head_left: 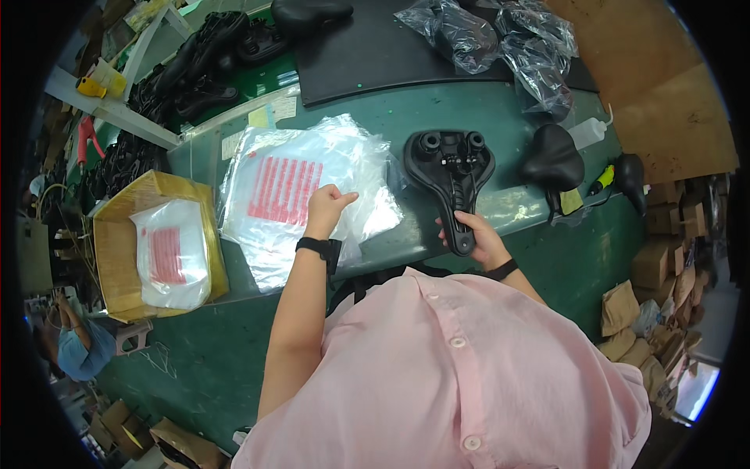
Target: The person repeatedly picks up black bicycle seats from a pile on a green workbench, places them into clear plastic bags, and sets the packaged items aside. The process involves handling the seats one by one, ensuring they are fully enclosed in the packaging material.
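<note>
Mid-frame: right hand (486,242) grasps saddle (451,181) by nose (463,241) alone — tail (451,144) may dip; left hand (328,209) curls over plastic bags (301,168), hold unclear

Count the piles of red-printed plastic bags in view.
2: a wider pile on the green table, by the left hand, and a smaller pile inside the yellow box. More could be hidden from this view.
</note>
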`<move>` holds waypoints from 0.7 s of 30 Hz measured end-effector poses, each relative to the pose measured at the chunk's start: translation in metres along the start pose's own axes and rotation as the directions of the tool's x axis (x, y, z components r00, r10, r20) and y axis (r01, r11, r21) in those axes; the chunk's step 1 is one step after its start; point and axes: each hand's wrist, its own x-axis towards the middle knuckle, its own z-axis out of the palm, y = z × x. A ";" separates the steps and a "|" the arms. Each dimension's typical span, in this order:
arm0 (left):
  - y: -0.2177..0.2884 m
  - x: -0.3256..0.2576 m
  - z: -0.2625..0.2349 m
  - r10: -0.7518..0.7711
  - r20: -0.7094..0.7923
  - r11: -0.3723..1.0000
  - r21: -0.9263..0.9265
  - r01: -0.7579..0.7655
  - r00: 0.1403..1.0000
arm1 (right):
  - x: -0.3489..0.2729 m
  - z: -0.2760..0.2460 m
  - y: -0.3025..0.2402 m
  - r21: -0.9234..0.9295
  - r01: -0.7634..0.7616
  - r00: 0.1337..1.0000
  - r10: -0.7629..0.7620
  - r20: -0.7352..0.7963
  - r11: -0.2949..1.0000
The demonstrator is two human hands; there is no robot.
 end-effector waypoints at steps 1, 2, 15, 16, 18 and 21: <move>0.002 -0.004 -0.003 -0.042 0.048 0.989 -0.143 0.049 0.998 | -0.005 0.013 -0.007 0.000 0.008 0.998 -0.008 0.056 1.000; 0.000 -0.008 -0.005 0.006 -0.008 0.979 -0.202 -0.007 1.000 | -0.009 0.028 -0.012 -0.001 0.016 0.993 -0.015 0.114 1.000; -0.001 -0.035 -0.035 -0.102 0.063 0.801 -0.587 0.119 0.993 | 0.131 0.128 0.050 -0.160 0.011 0.987 0.014 0.159 0.987; -0.001 -0.041 -0.051 -0.172 0.023 0.727 -0.672 0.143 0.985 | 0.139 0.121 0.056 -0.181 0.039 0.993 -0.017 0.119 0.983; -0.009 -0.048 -0.082 -0.237 -0.100 0.358 -0.934 -0.009 0.966 | 0.140 0.107 0.054 -0.176 0.040 0.995 -0.022 0.102 0.984; -0.044 -0.062 -0.125 -0.335 -0.002 -0.008 -1.000 -0.005 0.942 | 0.134 0.107 0.045 -0.228 0.100 0.995 -0.091 0.050 0.969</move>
